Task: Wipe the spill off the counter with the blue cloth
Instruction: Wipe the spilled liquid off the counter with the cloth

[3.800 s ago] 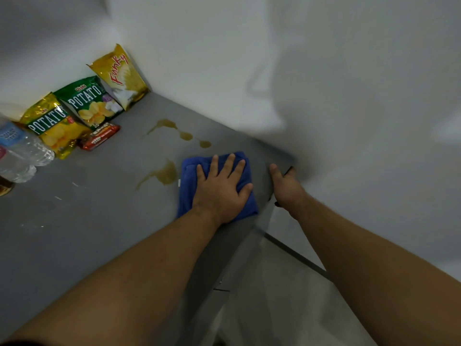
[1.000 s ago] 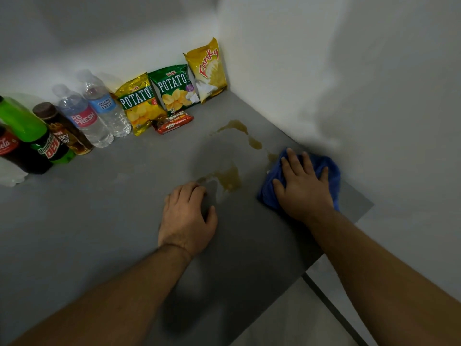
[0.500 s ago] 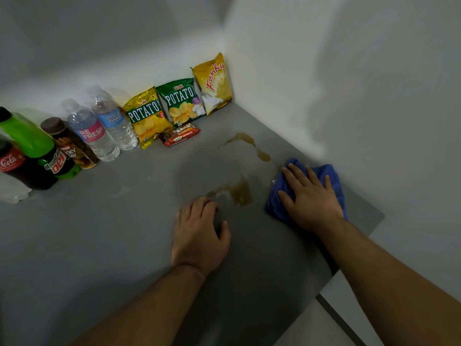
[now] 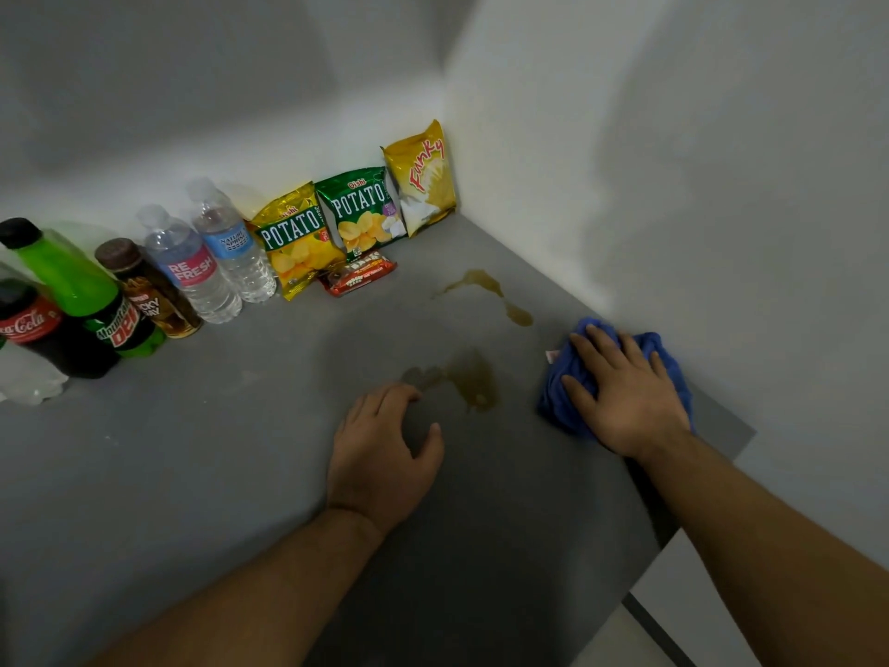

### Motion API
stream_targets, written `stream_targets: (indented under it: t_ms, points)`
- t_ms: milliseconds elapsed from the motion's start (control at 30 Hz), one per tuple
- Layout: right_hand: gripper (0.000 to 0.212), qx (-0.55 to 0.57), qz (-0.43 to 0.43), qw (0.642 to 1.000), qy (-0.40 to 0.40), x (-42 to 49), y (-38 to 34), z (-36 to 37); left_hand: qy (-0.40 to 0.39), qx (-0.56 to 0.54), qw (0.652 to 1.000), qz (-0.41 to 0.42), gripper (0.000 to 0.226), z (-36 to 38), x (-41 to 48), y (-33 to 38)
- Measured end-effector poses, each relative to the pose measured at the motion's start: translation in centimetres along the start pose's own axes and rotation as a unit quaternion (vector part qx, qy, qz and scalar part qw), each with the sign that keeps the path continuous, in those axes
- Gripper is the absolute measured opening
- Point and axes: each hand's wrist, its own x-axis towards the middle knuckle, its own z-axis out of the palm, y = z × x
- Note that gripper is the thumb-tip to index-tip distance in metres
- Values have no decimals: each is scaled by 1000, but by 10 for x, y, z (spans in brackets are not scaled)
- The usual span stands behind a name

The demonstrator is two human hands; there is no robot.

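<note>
Grey counter (image 4: 202, 474) in a white-walled corner, dim light. Right hand (image 4: 625, 397) is laid palm-down on the blue cloth (image 4: 563, 377), fingers (image 4: 596, 349) slightly spread and flat, not pinching; cloth is bunched beneath them, close to the right wall near the counter's front edge. Brownish spill (image 4: 474, 377) is seen just left of those fingertips, apart from the cloth; a thinner streak (image 4: 486, 284) is seen beyond them, toward the corner. Left hand (image 4: 385, 454) is rested on the counter, fingers curled loosely together, thumb held out; its fingertips are placed right at the near puddle's left edge. Farther out, chip bags (image 4: 332, 228) and bottles (image 4: 192, 267) are lined against the back wall.
</note>
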Motion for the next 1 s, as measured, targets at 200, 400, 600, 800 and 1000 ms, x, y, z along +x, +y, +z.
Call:
stream_targets:
  t_ms: [200,400,600,800,1000]
  points:
    - [73,6,10,1000,-19,0,-11,-1,-28,54,998,-7,38,-9,32,-26]
    - [76,-12,-25,999,-31,-55,-23,4,-59,102,992,-40,46,-4,38,-29]
    - [75,5,-49,998,-36,-34,-11,4,-61,118,990,-39,49,-4,37,-26]
    - [72,11,-39,999,-33,-6,-53,10,-73,130,988,-40,50,-5,37,-25]
    - [70,2,-189,981,-50,-36,-22,9,-76,128,988,-44,50,-3,38,-27]
